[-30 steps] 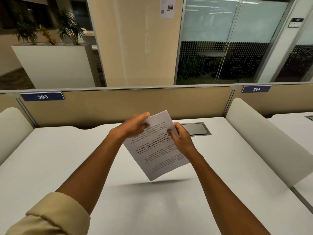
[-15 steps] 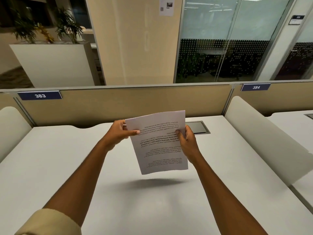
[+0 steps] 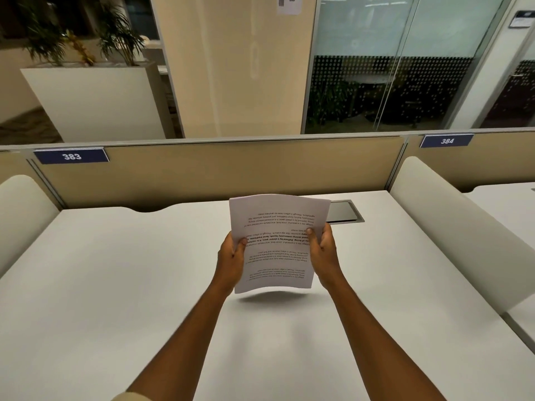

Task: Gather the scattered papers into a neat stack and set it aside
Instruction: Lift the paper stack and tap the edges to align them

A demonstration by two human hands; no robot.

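Head view: paper stack (image 3: 278, 247) held upright just above the worktop (image 3: 115, 285), printed text upside down, top edge curling. Looks light and floppy, a thin sheaf, sheets liable to slide. Left hand (image 3: 231, 260) and right hand (image 3: 324, 250) pinch the mid side edges, fingers closed on it, thumbs on front. Best gripped at both edges. No loose sheets visible on the worktop.

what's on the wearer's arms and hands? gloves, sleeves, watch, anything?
No gloves: the left hand and right hand are bare, and no rings, watch or bands show. Both forearms are bare too. The only clothing in view is a beige sleeve cuff, pushed up on the left arm at the bottom edge.
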